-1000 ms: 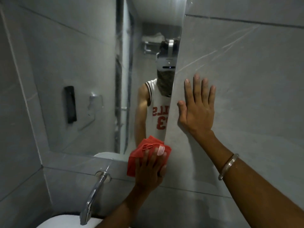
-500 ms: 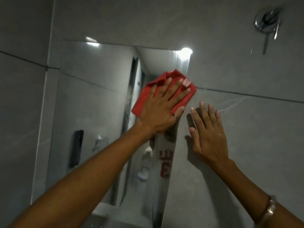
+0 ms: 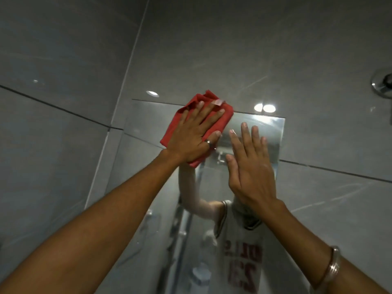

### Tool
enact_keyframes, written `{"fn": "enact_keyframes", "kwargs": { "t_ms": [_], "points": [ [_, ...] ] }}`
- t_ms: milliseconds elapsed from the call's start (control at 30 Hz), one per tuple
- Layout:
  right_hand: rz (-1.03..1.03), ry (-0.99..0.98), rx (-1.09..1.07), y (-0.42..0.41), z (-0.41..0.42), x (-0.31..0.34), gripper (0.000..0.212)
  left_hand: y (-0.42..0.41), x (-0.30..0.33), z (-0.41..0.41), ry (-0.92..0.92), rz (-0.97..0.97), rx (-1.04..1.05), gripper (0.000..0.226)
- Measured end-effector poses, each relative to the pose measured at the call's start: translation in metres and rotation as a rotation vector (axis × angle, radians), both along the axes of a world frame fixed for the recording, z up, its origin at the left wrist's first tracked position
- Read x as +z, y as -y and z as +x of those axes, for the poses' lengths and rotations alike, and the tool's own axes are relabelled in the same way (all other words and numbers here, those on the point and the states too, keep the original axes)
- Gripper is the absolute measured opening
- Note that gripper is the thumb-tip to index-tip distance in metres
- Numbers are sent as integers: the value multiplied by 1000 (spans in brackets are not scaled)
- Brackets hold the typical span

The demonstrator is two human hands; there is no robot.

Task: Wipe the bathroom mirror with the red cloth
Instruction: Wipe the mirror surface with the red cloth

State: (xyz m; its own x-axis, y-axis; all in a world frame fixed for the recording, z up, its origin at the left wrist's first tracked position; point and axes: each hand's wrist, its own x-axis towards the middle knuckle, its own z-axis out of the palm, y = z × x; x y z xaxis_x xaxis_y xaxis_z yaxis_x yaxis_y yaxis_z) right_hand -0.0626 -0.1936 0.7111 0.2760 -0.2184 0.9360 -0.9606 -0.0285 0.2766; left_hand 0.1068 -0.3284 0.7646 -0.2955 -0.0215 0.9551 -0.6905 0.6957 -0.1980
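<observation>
Left hand (image 3: 192, 136) flat, fingers spread, presses red cloth (image 3: 180, 124) against mirror (image 3: 144, 124).

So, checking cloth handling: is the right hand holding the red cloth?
No, the left hand presses the red cloth on the mirror; the right hand is bare.

The grey tiled wall (image 3: 275, 49) carries the mirror (image 3: 148, 128), fixed flat to it and filling the view from centre toward 6 o'clock. Flat against the glass near its top edge lies the red cloth (image 3: 180, 122), at about 11 o'clock from centre. A chrome fitting (image 3: 381, 85) sits on the wall at 3 o'clock, well apart from the mirror.
</observation>
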Motion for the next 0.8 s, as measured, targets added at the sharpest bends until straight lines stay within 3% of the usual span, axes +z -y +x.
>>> {"fn": "enact_keyframes", "kwargs": {
  "t_ms": [233, 367, 433, 533, 567, 667, 700, 733, 800],
  "points": [
    [11, -45, 89, 33, 41, 10, 64, 68, -10, 110, -337, 191, 65, 63],
    [12, -22, 99, 40, 48, 6, 64, 69, -15, 104, -630, 377, 78, 68],
    [33, -33, 94, 41, 52, -4, 63, 62, -38, 84, -499, 275, 140, 66],
    [64, -97, 80, 40, 56, -24, 63, 63, -96, 89, -69, 18, 84, 65],
    [68, -107, 78, 39, 56, -30, 63, 66, -109, 97, -76, 25, 59, 64],
    [73, -61, 101, 34, 57, -46, 64, 65, -145, 93, -683, 396, 56, 59],
    [74, -33, 111, 32, 56, -51, 64, 58, -156, 83, -775, 462, 85, 60],
    [80, -28, 113, 30, 55, -57, 64, 52, -170, 74, -721, 419, 119, 61],
    [115, -73, 102, 29, 56, -74, 64, 49, -211, 77, -322, 219, 112, 63]
  ]
}}
